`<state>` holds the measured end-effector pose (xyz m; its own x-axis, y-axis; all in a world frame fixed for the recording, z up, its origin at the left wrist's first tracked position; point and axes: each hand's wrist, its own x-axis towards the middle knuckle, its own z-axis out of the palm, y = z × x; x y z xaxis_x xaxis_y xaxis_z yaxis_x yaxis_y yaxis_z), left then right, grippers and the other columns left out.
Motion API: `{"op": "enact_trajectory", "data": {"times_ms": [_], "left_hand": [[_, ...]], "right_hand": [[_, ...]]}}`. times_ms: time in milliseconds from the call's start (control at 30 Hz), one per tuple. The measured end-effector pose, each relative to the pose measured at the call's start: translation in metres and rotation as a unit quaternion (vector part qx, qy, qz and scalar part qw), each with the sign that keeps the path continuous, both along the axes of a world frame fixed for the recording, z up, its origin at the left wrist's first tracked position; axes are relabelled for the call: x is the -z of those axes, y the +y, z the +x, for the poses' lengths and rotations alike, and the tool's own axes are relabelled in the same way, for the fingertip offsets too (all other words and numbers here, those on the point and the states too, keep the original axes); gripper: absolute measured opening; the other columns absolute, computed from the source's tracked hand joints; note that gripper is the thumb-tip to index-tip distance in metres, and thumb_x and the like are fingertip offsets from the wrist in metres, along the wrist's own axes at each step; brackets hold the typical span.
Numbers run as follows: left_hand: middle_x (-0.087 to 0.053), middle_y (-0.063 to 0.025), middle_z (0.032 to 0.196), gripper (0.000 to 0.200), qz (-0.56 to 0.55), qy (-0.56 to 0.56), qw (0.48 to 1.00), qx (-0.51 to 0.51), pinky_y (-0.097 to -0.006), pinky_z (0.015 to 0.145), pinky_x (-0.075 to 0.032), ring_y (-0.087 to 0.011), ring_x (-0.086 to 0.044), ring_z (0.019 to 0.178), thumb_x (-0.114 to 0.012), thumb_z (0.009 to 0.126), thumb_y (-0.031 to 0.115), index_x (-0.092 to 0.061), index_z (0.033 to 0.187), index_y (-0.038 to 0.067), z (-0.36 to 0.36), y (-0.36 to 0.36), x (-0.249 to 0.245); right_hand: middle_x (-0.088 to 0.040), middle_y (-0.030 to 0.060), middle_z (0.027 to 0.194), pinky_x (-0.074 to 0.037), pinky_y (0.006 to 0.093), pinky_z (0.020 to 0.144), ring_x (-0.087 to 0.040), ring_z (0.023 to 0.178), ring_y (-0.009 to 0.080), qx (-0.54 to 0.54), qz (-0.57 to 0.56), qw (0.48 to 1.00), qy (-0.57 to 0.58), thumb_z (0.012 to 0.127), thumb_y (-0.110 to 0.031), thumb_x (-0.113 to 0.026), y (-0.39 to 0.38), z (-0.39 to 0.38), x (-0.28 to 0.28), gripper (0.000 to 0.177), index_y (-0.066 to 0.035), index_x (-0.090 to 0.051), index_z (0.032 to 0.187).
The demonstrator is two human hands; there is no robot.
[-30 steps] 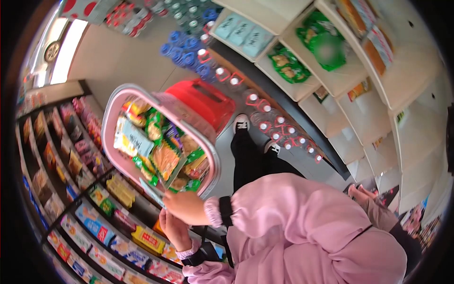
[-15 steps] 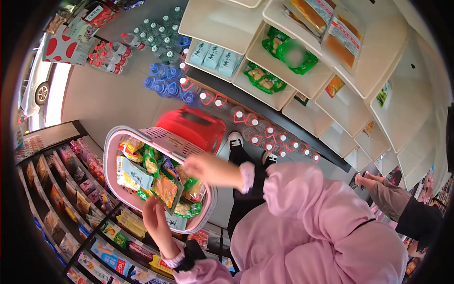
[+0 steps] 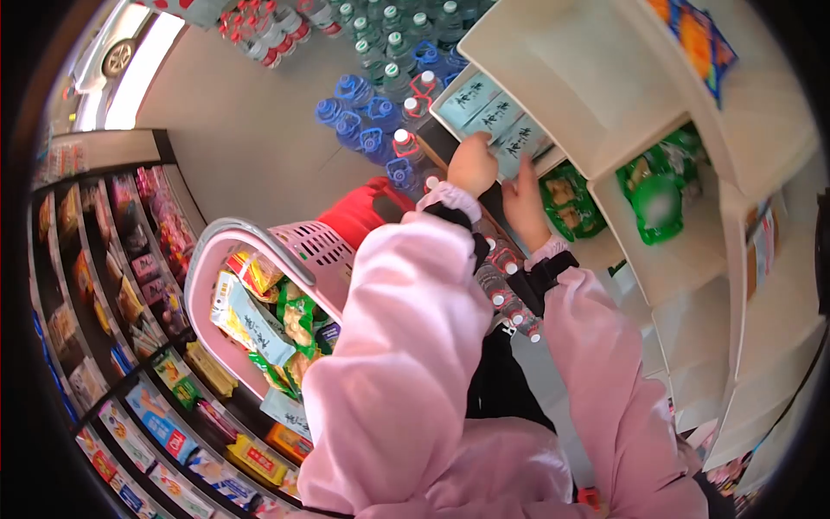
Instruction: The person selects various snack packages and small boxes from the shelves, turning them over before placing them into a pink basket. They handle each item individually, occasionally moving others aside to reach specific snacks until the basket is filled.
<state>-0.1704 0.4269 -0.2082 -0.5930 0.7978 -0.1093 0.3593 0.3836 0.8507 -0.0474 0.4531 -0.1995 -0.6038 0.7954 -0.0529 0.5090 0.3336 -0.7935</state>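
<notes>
The left hand point(image 3: 474, 166) was at the front edge of a cream tray point(image 3: 444, 119), with its fingers bent against the nearest part of a row of light-blue packets point(image 3: 494, 119). Whether these fingers pinched a packet, I cannot tell, because the back of the hand covered their grip. The packets lay side by side in the tray, just ahead of both hands.

The right hand point(image 3: 526, 208) was just beside the left one, on its right. Its thumb stood apart from the fingers, and the fingertips reached over the packet nearest to it; whether they touched it was not clear.

Next to the right hand, on its right side, was a green packet point(image 3: 571, 201) in another compartment, and farther to the right a green bag point(image 3: 659, 199). Below the right hand, bottles with white caps point(image 3: 503, 298) stood in a row. To the left of the left hand were bottles with blue caps point(image 3: 354, 117). Well apart from the left hand, lower and to its left, was a pink basket point(image 3: 220, 342), filled with snack packages and partly covered by the pink left sleeve point(image 3: 406, 337).
</notes>
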Motion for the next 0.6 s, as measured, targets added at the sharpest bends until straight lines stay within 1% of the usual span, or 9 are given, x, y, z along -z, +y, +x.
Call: {"op": "enact_trajectory", "data": {"times_ms": [133,167,200,233,367,467,500,533,600], "left_hand": [[-0.056,-0.0274,0.088,0.025,-0.083,0.005,0.996,0.017,-0.0418,0.075,-0.045,-0.0390,-0.055,0.088,-0.052,0.069,0.004,-0.052,0.091,-0.006,0.005,0.016,0.012],[-0.055,-0.0273,0.095,0.037,-0.110,-0.006,0.994,0.026,-0.0406,0.080,-0.043,-0.0384,-0.053,0.092,-0.054,0.070,0.008,-0.051,0.103,-0.008,0.005,0.019,0.015],[-0.056,-0.0273,0.093,0.037,-0.108,-0.007,0.994,0.033,-0.0410,0.079,-0.043,-0.0386,-0.054,0.091,-0.056,0.068,0.010,-0.051,0.100,-0.008,0.005,0.021,0.017],[-0.056,-0.0273,0.092,0.036,-0.106,-0.007,0.994,0.040,-0.0413,0.078,-0.044,-0.0389,-0.054,0.090,-0.059,0.067,0.011,-0.052,0.097,-0.008,0.005,0.023,0.019],[-0.056,-0.0274,0.084,0.035,-0.095,0.012,0.995,0.039,-0.0432,0.074,-0.045,-0.0401,-0.055,0.083,-0.065,0.060,0.015,-0.053,0.085,-0.006,0.010,0.032,0.033],[-0.056,-0.0265,0.084,0.030,-0.126,0.009,0.990,0.056,-0.0433,0.073,-0.045,-0.0394,-0.056,0.082,-0.063,0.063,0.017,-0.055,0.082,-0.005,0.007,0.030,0.025],[-0.057,-0.0263,0.084,0.029,-0.117,0.017,0.992,0.034,-0.0431,0.073,-0.045,-0.0393,-0.056,0.082,-0.062,0.064,0.017,-0.056,0.081,-0.005,0.010,0.027,0.022],[-0.057,-0.0260,0.083,0.028,-0.106,0.025,0.994,0.013,-0.0429,0.073,-0.045,-0.0392,-0.056,0.082,-0.061,0.065,0.017,-0.056,0.081,-0.005,0.011,0.025,0.018],[-0.058,-0.0244,0.083,0.026,-0.106,0.005,0.994,-0.028,-0.0405,0.071,-0.046,-0.0372,-0.057,0.081,-0.060,0.067,0.017,-0.058,0.083,-0.004,0.011,0.019,0.011]], "right_hand": [[-0.028,0.0337,0.126,-0.023,0.0379,0.101,-0.029,0.121,0.0390,0.138,-0.094,0.986,0.014,0.077,-0.003,-0.047,0.014,-0.017,0.027,0.055,0.017,-0.022,0.122],[-0.028,0.0338,0.127,-0.022,0.0379,0.101,-0.028,0.121,0.0386,0.156,-0.121,0.980,0.022,0.077,-0.003,-0.046,0.017,-0.020,0.031,0.056,0.017,-0.021,0.123],[-0.028,0.0339,0.127,-0.022,0.0379,0.102,-0.028,0.122,0.0382,0.176,-0.148,0.973,0.031,0.077,-0.002,-0.046,0.021,-0.023,0.035,0.056,0.018,-0.020,0.123],[-0.037,0.0298,0.121,-0.031,0.0368,0.095,-0.040,0.114,0.0336,0.181,-0.210,0.956,0.093,0.076,0.000,-0.045,0.027,-0.025,0.047,0.049,0.016,-0.027,0.119],[-0.048,0.0171,0.100,-0.044,0.0315,0.072,-0.050,0.087,0.0200,0.227,-0.328,0.897,0.191,0.076,0.003,-0.044,0.025,-0.034,0.024,0.027,0.008,-0.036,0.102],[-0.048,0.0166,0.099,-0.043,0.0311,0.074,-0.050,0.090,0.0199,0.212,-0.320,0.915,0.122,0.077,0.002,-0.046,0.027,-0.030,0.018,0.027,0.008,-0.037,0.102],[-0.049,0.0146,0.099,-0.042,0.0297,0.075,-0.049,0.090,0.0184,0.192,-0.253,0.946,0.061,0.077,0.001,-0.049,0.029,-0.028,0.019,0.024,0.007,-0.038,0.099],[-0.049,0.0134,0.100,-0.040,0.0280,0.077,-0.049,0.088,0.0167,0.156,-0.255,0.950,0.093,0.079,0.000,-0.048,0.032,-0.024,0.018,0.026,0.008,-0.039,0.103],[-0.052,0.0105,0.096,-0.039,0.0258,0.075,-0.048,0.085,0.0142,0.242,-0.253,0.921,0.172,0.081,-0.001,-0.047,0.023,-0.023,0.003,0.028,0.006,-0.042,0.109]]}}
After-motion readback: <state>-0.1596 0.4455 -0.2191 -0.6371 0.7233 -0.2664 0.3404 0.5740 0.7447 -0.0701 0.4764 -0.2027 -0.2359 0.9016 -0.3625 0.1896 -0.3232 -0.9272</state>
